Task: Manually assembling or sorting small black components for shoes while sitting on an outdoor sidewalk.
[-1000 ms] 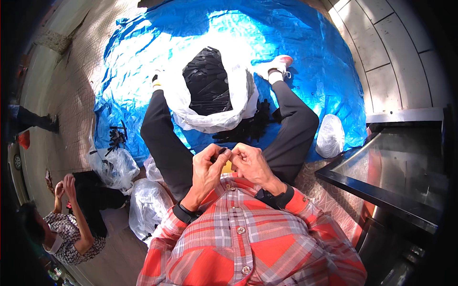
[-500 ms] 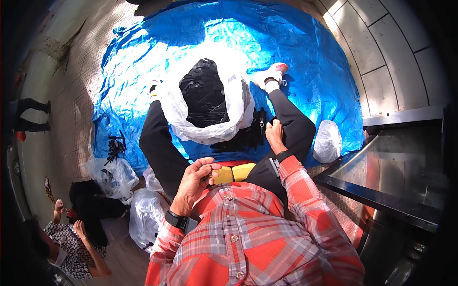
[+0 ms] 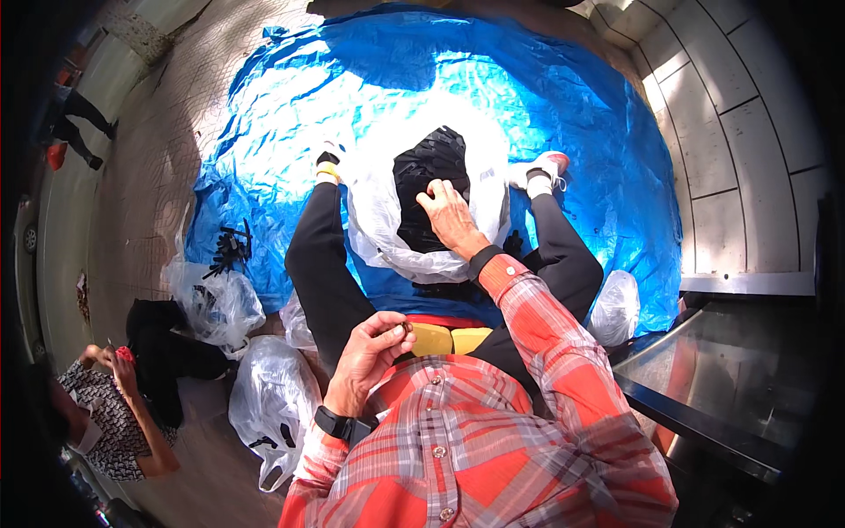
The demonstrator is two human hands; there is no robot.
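Over my lap, my left hand [image 3: 368,350] is closed, its thumb and fingertips pinching a small dark piece [image 3: 407,326] too small to name. My right hand [image 3: 449,216] reaches out over a white plastic bag [image 3: 371,231] that stands with its mouth wide between my legs. Black strip-like pieces [image 3: 431,158] fill the bag, and my right fingers are bent and slightly apart just above them. I see nothing held in that hand. More black pieces [image 3: 440,290] lie at the near side of the bag, partly under it.
A wrinkled blue tarp [image 3: 607,132] spreads beneath my legs. At left lie a black bundle [image 3: 231,249] and clear plastic bags [image 3: 275,400]; another bag [image 3: 614,308] sits right. A dark-framed glass case [image 3: 704,387] borders my right side. Another person [image 3: 114,422] sits at lower left.
My right hand has moved from beside my right knee, forward and left, to above the black pieces in the bag. My left hand stays over my lap. The whole view has shifted.
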